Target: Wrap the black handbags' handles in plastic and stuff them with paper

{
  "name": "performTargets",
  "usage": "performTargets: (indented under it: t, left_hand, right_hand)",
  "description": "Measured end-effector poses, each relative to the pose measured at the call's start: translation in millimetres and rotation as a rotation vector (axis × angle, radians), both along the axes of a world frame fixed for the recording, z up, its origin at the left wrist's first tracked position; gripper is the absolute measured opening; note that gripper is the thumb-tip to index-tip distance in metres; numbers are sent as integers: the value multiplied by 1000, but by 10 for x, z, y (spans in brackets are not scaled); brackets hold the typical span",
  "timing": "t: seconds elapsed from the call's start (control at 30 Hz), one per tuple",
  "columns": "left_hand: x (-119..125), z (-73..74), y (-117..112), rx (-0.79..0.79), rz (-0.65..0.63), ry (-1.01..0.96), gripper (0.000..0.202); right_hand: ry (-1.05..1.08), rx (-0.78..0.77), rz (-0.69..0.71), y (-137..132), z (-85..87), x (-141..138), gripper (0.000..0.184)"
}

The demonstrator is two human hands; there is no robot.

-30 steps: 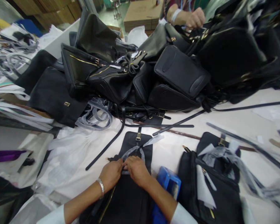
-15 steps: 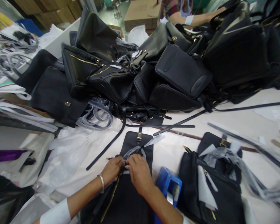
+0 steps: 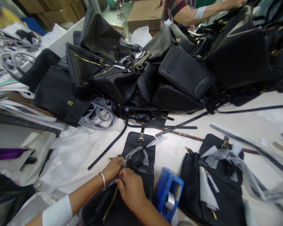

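A black bag (image 3: 141,179) with a gold zipper lies in front of me, its flap (image 3: 129,141) thrown back and a gold clasp near the flap's far end. Clear plastic (image 3: 145,157) wraps the handle loop at its top. My left hand (image 3: 115,169) is closed at the bag's upper left edge, fingertips pinched together. Right beside it, my right hand (image 3: 130,188) pinches at the same edge above the zipper. The exact part between the fingers is hidden.
A blue tape dispenser (image 3: 168,193) stands right of the bag, then a second black bag (image 3: 217,188) with plastic and paper on it. Several black bags (image 3: 186,72) are heaped behind. Loose straps (image 3: 110,147) cross the table. A co-worker's arm (image 3: 209,11) reaches over the heap.
My right hand has moved down and slightly left, away from the wrapped handle, to the bag's edge near the zipper. My left hand has stayed nearly in place. The co-worker's arm has risen.
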State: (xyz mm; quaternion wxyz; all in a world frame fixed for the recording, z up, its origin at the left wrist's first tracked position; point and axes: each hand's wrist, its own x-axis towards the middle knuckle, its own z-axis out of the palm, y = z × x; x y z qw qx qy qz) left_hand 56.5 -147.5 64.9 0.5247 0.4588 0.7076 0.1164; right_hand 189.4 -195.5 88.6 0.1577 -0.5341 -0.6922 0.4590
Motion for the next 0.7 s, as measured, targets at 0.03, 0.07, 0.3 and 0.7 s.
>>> performTargets:
  t: [0.03,0.07,0.3,0.7]
  left_hand:
    - [-8,-16,0,1,10,-7,27]
    - [-17,-33,-1,2,19,-13,27]
    - [-82,-83,-23,-24,56,-78,25]
    - [-114,-97,-4,-130,121,-157,20]
  right_hand:
    - [-22,4,11,-1,6,-1,10]
    - [-46,11,25,1,7,-4,9]
    - [-114,70,133,116,-70,81,8]
    - [102,-156,-27,-20,-61,-47,1]
